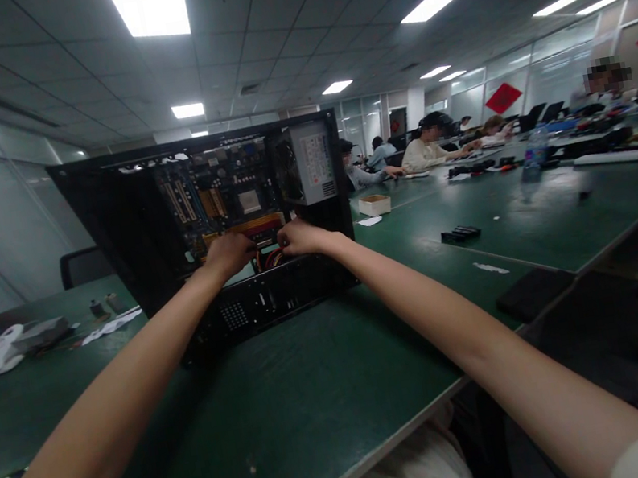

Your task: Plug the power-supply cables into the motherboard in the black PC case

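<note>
- in the head view, the open computer case (pixel 273 300) stands on the green table (pixel 295 390) in front of the person, its inside facing the arms.
- the left hand (pixel 229 256) is inside the lower part of the case, fingers curled and partly closed; whether it has hold of anything, i cannot tell.
- the right hand (pixel 302 237) faces it, fingers bent and nearly pinched together at the coloured wires (pixel 273 259); a firm grip on them cannot be made out.
- the circuit board (pixel 230 174) is just above the hands, and the metal power box (pixel 315 164) sits in the case's upper right corner.
- to handle this well, i would grip by the plug rather than the wires, move it straight, steady the part beside it with the other hand, and keep knuckles off the board.
</note>
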{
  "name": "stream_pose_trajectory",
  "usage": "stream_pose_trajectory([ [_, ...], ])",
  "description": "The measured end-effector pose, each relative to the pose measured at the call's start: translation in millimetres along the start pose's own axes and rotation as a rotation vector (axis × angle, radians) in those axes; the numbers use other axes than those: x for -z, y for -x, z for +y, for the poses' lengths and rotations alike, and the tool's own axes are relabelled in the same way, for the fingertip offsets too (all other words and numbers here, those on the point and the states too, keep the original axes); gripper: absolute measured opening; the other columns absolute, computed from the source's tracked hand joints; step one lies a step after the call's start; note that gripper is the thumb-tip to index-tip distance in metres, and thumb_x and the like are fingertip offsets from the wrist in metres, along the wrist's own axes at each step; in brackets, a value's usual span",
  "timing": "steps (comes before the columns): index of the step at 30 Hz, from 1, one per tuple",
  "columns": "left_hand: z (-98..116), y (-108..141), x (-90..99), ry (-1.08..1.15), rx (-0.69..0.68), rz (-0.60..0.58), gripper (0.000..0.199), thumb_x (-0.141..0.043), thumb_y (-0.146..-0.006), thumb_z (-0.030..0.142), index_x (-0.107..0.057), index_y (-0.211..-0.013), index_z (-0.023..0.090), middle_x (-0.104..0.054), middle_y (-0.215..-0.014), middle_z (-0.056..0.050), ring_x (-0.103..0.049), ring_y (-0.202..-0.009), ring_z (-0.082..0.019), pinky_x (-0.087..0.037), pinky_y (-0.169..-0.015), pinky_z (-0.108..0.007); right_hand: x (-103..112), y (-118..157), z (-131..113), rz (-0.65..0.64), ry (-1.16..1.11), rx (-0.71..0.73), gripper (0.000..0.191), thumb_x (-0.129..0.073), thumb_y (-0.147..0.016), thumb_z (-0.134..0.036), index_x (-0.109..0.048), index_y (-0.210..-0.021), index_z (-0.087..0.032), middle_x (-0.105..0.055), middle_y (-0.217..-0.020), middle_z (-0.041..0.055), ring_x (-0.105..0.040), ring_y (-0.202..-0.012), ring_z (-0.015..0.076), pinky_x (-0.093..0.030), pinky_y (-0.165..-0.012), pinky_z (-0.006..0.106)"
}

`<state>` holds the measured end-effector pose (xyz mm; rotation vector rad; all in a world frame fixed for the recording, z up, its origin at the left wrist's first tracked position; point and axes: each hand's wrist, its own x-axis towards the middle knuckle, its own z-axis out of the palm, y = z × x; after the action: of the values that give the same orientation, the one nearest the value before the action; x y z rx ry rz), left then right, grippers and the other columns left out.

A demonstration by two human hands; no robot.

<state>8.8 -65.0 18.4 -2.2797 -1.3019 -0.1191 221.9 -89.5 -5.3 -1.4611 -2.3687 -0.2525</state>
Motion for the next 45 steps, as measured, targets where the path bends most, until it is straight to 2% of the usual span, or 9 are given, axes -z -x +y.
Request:
stream_pose_trajectory([
  [4,2,-2,0.4,0.013,-0.014,-0.008,0.039,-0.055,-0.1,0.034,-0.08,-0.129,0.031,-0.08,-0.121,-0.011,-0.073,-0.114,-0.035,-0.057,-0.09,-0.04,-1,-2,1,-0.009,0.02,0.018,0.026,-0.071,-0.092,-0.023,-0.081,-0.114,-0.013,-0.081,-0.111,0.0121,-0.072,-0.099,0.0227,-0.044,-0.075,0.025],
  [10,4,-1,1.4,0.055,0.042,-0.018,0.039,-0.056,-0.1,0.036,-0.078,-0.133,0.037,-0.079,-0.123,-0.009,-0.073,-0.116,-0.034,-0.056,-0.089,-0.037,-1,-3,2,0.006,0.034,0.032,0.027,-0.07,-0.093,-0.025,-0.081,-0.115,-0.013,-0.081,-0.11,0.0122,-0.072,-0.1,0.023,-0.044,-0.075,0.025],
  [17,8,0,6.6,0.057,0.048,-0.002,0.038,-0.057,-0.097,0.031,-0.082,-0.126,0.026,-0.079,-0.122,-0.014,-0.073,-0.114,-0.038,-0.057,-0.092,-0.043,-1,-2,3,0.018,0.024,0.016,0.027,-0.069,-0.092,-0.021,-0.081,-0.115,-0.012,-0.08,-0.112,0.0138,-0.073,-0.102,0.0244,-0.046,-0.077,0.026],
  [23,5,-5,0.3,0.056,0.05,0.039,0.037,-0.057,-0.096,0.032,-0.083,-0.122,0.029,-0.08,-0.121,-0.012,-0.073,-0.112,-0.034,-0.057,-0.091,-0.04,2,-1,1,0.048,0.024,0.051,0.027,-0.067,-0.092,-0.018,-0.082,-0.113,-0.012,-0.08,-0.111,0.0149,-0.072,-0.103,0.0252,-0.047,-0.082,0.027],
  [27,6,-4,0.7,0.072,0.062,0.046,0.036,-0.056,-0.096,0.03,-0.084,-0.118,0.026,-0.08,-0.119,-0.013,-0.073,-0.111,-0.034,-0.056,-0.093,-0.039,6,2,-4,0.053,0.043,0.084,0.028,-0.065,-0.093,-0.017,-0.08,-0.115,-0.009,-0.079,-0.115,0.017,-0.07,-0.107,0.0265,-0.047,-0.087,0.029],
  [32,8,-1,2.1,0.071,0.061,0.034,0.036,-0.056,-0.096,0.031,-0.084,-0.117,0.024,-0.08,-0.117,-0.015,-0.073,-0.111,-0.037,-0.056,-0.092,-0.042,9,2,-8,0.063,0.097,0.149,0.026,-0.063,-0.095,-0.013,-0.077,-0.117,-0.008,-0.074,-0.122,0.0176,-0.068,-0.113,0.0262,-0.046,-0.09,0.029],
  [37,3,-1,-1.4,0.085,0.072,0.025,0.036,-0.055,-0.097,0.032,-0.083,-0.119,0.026,-0.08,-0.116,-0.012,-0.074,-0.11,-0.035,-0.057,-0.09,-0.04,5,-10,-10,0.055,0.151,0.247,0.027,-0.055,-0.104,-0.018,-0.07,-0.125,-0.011,-0.067,-0.13,0.0166,-0.067,-0.111,0.0246,-0.048,-0.086,0.03],
  [41,0,1,-1.3,0.099,0.079,0.008,0.036,-0.055,-0.099,0.035,-0.082,-0.121,0.027,-0.079,-0.121,-0.01,-0.074,-0.113,-0.033,-0.057,-0.091,-0.037,1,-22,-13,0.019,0.209,0.305,0.032,-0.051,-0.105,-0.015,-0.064,-0.135,-0.012,-0.063,-0.138,0.0164,-0.067,-0.117,0.0261,-0.051,-0.092,0.033],
  [45,1,3,-0.6,0.123,0.084,0.003,0.036,-0.057,-0.099,0.035,-0.08,-0.126,0.027,-0.079,-0.123,-0.01,-0.073,-0.116,-0.033,-0.056,-0.095,-0.038,0,-27,-15,0.028,0.239,0.283,0.033,-0.051,-0.106,-0.017,-0.059,-0.137,-0.008,-0.062,-0.139,0.0194,-0.065,-0.125,0.0294,-0.051,-0.1,0.037],
])
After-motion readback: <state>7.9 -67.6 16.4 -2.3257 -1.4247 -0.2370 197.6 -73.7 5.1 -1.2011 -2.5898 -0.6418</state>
